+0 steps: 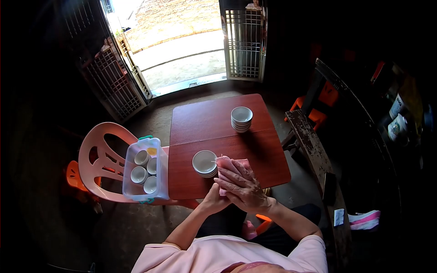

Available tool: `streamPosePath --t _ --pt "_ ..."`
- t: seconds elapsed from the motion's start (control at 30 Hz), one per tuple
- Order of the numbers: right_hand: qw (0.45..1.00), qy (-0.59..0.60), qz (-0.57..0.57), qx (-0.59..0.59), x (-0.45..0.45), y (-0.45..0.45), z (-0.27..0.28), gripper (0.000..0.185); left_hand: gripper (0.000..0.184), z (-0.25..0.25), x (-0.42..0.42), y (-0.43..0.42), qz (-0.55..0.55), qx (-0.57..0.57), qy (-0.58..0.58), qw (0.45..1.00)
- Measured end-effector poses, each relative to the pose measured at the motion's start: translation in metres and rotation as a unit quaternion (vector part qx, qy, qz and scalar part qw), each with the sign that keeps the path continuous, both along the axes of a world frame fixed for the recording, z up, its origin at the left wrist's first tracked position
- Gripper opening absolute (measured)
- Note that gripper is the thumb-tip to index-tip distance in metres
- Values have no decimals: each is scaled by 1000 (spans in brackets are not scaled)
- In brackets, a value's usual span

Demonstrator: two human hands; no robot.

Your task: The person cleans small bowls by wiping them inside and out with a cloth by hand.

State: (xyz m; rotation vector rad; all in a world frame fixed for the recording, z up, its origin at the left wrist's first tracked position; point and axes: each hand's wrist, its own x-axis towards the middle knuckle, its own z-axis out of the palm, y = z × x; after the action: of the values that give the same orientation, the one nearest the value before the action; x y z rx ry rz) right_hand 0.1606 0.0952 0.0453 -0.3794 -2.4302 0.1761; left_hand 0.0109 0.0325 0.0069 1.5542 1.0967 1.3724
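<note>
A folded pink cloth (222, 163) is between my two hands above the near edge of the red table. My right hand (243, 187) lies over the cloth, its fingers pressing on it. From below, my left hand (216, 199) grips the cloth; its fingers are mostly hidden, and whether something is inside the cloth I cannot tell. Just left of the cloth stands a short stack of white bowls (205, 162). Farther back on the table is a taller stack of white bowls (241, 119).
The red table (195, 123) is before me. On a pink plastic chair (93, 141) at the left rests a clear plastic box (129, 159) with several white bowls (139, 174) inside. A worn wooden bench (309, 136) runs along the right, holding a dark phone-like object (329, 188). An open doorway lies ahead.
</note>
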Motion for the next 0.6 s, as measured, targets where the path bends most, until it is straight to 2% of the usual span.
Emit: streamPosePath --t 0.03,0.07,0.1,0.17,0.23,0.27,0.33,0.37,0.4,0.43,0.47,0.5,0.53,0.57,0.6 --pt "985 72 35 -150 -3 8 -3 47 24 2 -9 0 -59 -10 34 998" --pt "942 140 70 -296 -5 15 -6 47 23 17 -7 -4 -67 -13 47 997" --pt "871 204 104 -435 -6 20 -6 48 22 25 -2 -5 -81 -20 62 995" --pt "809 150 59 -566 6 23 -1 58 23 32 1 -8 -78 -24 59 995" --pt "912 132 -6 -389 0 15 -3 61 25 17 -1 -5 -47 -62 20 997" --pt "967 88 11 -239 -2 8 -2 63 26 8 -2 -5 -32 -83 -2 996" --pt "987 21 18 -161 -7 -12 -5 61 31 0 0 -2 0 -72 -60 996" --pt "992 -23 10 -126 -8 -14 -9 60 35 1 -1 -1 7 -74 9 997" --pt "993 21 -5 -118 -7 -8 -10 52 39 2 -3 0 14 -75 78 994" --pt "992 64 -20 -111 -7 1 -5 46 38 2 -6 -2 -23 25 164 986" --pt "994 102 17 -17 -7 20 -9 32 35 13 -1 -5 -41 -18 165 985" --pt "964 131 62 -222 1 26 -7 23 33 24 7 -7 -60 -60 165 983" --pt "926 99 41 -363 9 32 -10 23 29 17 14 -5 -61 45 108 991" --pt "866 65 19 -495 13 37 -15 22 30 12 14 -4 -66 26 104 992" --pt "973 87 46 -208 12 35 -22 23 32 7 13 -3 -71 7 100 992"
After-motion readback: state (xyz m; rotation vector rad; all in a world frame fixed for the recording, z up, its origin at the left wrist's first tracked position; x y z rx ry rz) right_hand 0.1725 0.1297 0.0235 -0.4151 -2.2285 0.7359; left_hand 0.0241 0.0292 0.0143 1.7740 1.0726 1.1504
